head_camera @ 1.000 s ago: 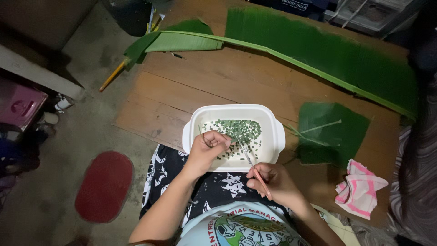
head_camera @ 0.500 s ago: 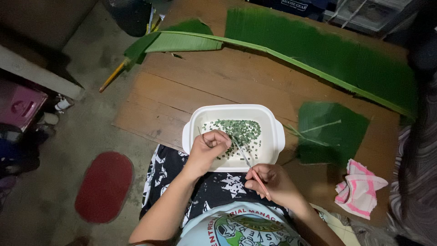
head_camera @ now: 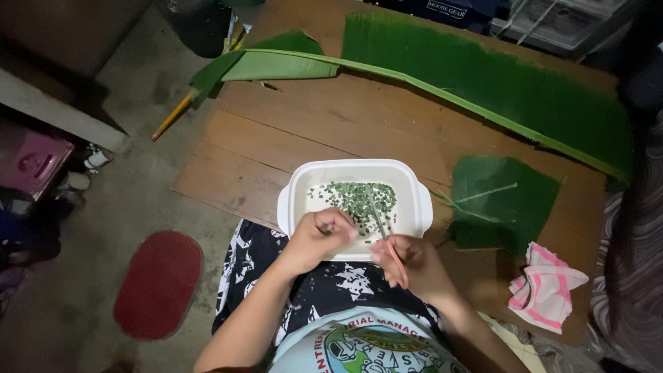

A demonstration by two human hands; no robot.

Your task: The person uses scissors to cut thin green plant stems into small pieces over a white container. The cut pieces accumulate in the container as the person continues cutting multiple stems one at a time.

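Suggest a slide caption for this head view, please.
Right hand snips with small scissors beside left hand over white tub of green leaf bits.

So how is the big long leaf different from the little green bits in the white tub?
The long banana leaf is one whole piece with a pale rib down it, stretched across the wooden table. The small leaf bits are many tiny squares, heaped and scattered inside the white tub. The leaf lies far from the hands; the bits sit right by them. Both are green.
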